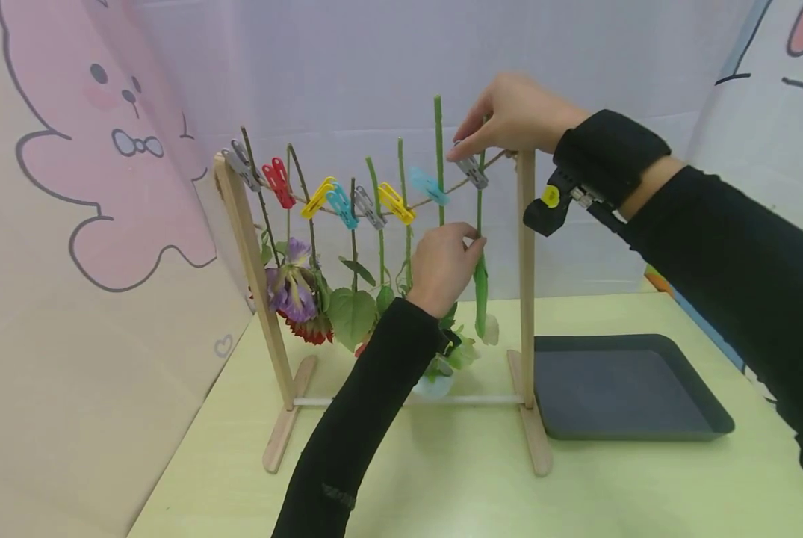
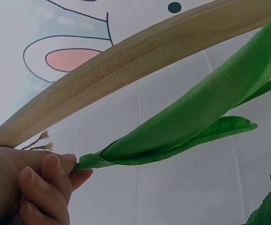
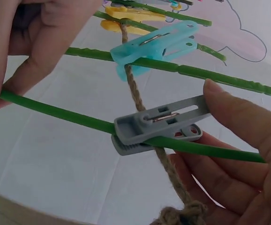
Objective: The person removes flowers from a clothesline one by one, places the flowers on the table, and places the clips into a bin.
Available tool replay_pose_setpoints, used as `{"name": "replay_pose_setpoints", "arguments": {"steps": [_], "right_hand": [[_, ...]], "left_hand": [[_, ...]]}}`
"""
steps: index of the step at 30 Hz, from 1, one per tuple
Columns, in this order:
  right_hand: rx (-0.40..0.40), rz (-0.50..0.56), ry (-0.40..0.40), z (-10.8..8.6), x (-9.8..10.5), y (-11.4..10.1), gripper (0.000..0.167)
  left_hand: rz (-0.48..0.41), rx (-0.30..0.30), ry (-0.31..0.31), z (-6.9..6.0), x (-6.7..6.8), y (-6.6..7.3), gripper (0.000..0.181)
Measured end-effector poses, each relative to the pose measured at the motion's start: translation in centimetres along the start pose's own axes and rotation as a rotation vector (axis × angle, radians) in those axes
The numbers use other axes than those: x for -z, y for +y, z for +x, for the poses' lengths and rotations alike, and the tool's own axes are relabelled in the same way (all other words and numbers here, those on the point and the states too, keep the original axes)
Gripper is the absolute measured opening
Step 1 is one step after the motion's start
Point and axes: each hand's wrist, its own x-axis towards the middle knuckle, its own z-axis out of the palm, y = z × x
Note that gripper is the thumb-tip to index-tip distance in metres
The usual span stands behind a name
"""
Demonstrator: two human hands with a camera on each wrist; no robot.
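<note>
A grey clothespin [image 3: 158, 119] sits across a green flower stem [image 3: 55, 111] and the twine [image 3: 134, 91] near the right post. My right hand [image 1: 518, 116] pinches the clothespin's handle ends between thumb and fingers. Lower on the same stem, my left hand [image 1: 441, 265] holds it between thumb and fingertips, just by the long green leaf [image 2: 182, 122]. The flower hangs head down, its pale bloom [image 1: 488, 329] at the bottom. Beside it a light blue clothespin [image 1: 429, 187] holds another green stem [image 1: 439, 149] on the twine.
More upside-down flowers, including a purple one [image 1: 293, 291], hang from red, yellow, blue and grey clothespins toward the left. Two wooden posts [image 1: 527, 299] carry the twine, with a white bar [image 1: 482, 400] low between them. A dark grey tray [image 1: 633, 388] lies right of the rack.
</note>
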Motion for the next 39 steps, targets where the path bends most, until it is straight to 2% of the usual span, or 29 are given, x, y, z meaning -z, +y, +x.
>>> {"name": "replay_pose_setpoints", "arguments": {"steps": [4, 12, 18, 24, 31, 34, 39], "right_hand": [[-0.014, 0.024, 0.003, 0.0, -0.2, 0.2, 0.043], [0.027, 0.065, 0.072, -0.3, -0.7, -0.1, 0.035], [0.048, 0.091, 0.126, -0.3, -0.8, -0.3, 0.033], [0.076, 0.099, 0.153, -0.2, -0.9, -0.6, 0.033], [0.058, 0.129, 0.179, 0.0, -0.6, -0.6, 0.034], [0.038, 0.207, 0.217, 0.1, -0.1, -0.4, 0.035], [0.041, 0.447, 0.278, -0.2, 1.4, 0.7, 0.029]], "left_hand": [[0.01, 0.004, -0.015, 0.0, -0.1, 0.2, 0.024], [0.03, -0.002, -0.008, -0.2, 0.4, 0.4, 0.024], [0.006, 0.0, -0.044, -0.3, 0.4, 0.4, 0.024], [0.018, 0.008, -0.093, -0.5, 0.3, 0.2, 0.023], [0.035, -0.005, -0.147, -1.1, 0.0, 0.0, 0.022], [0.046, -0.001, -0.193, -1.4, -0.3, 0.0, 0.022], [0.057, -0.022, -0.249, -2.5, -0.8, -0.2, 0.024]]}}
